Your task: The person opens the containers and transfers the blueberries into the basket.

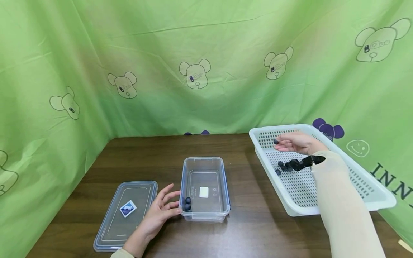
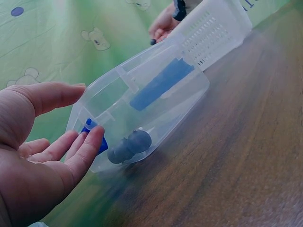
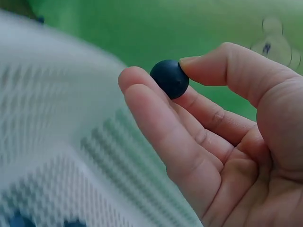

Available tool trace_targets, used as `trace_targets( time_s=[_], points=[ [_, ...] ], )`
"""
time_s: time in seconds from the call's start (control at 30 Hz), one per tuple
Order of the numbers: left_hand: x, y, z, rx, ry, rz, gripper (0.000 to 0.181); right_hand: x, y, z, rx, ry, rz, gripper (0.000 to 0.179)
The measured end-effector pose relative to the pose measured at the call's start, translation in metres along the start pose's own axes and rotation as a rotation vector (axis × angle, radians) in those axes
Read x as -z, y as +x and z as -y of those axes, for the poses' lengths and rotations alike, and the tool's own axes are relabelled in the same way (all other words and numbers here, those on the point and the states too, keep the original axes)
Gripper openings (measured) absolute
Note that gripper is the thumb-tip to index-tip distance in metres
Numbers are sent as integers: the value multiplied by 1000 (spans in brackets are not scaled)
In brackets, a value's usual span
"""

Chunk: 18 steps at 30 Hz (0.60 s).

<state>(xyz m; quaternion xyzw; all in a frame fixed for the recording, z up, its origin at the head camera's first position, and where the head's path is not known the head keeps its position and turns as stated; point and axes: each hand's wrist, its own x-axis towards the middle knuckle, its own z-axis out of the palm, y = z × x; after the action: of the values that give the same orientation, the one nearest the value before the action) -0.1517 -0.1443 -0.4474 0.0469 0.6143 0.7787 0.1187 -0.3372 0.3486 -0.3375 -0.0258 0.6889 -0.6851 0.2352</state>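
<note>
My right hand (image 1: 298, 142) pinches one dark blueberry (image 3: 169, 79) between thumb and fingertips, above the far left part of the white perforated basket (image 1: 270, 173). Several more blueberries (image 1: 284, 166) lie on the basket floor below that hand. On the table, left of the basket, stands an uncovered clear plastic container (image 1: 206, 216). A few blueberries (image 2: 135, 144) sit in its near left corner. My left hand (image 1: 158, 211) is at the container's left side, fingers loosely extended with their tips right at the wall, beside a blue clip (image 2: 101, 144).
A clear lid (image 1: 114, 229) with a blue rim and a diamond-shaped sticker lies flat left of the container, partly behind my left forearm. A green printed curtain (image 1: 226, 104) hangs behind and at the sides of the brown wooden table (image 1: 248, 233).
</note>
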Motion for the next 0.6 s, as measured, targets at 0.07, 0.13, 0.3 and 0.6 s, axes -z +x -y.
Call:
trace_targets(
  time_s=[0.07, 0.13, 0.3, 0.6],
  points=[
    [0, 0, 0, 0, -1, 1, 93, 11, -2, -7, -40, 12, -10, 26],
    [0, 0, 0, -1, 0, 2, 93, 21, -4, -13, -87, 9, -12, 26],
    [0, 0, 0, 0, -3, -4, 93, 41, -8, -28, -231, -39, 5, 29],
    [1, 0, 2, -12, 16, 5, 93, 43, -15, -41, -354, -131, -88, 11]
  ],
)
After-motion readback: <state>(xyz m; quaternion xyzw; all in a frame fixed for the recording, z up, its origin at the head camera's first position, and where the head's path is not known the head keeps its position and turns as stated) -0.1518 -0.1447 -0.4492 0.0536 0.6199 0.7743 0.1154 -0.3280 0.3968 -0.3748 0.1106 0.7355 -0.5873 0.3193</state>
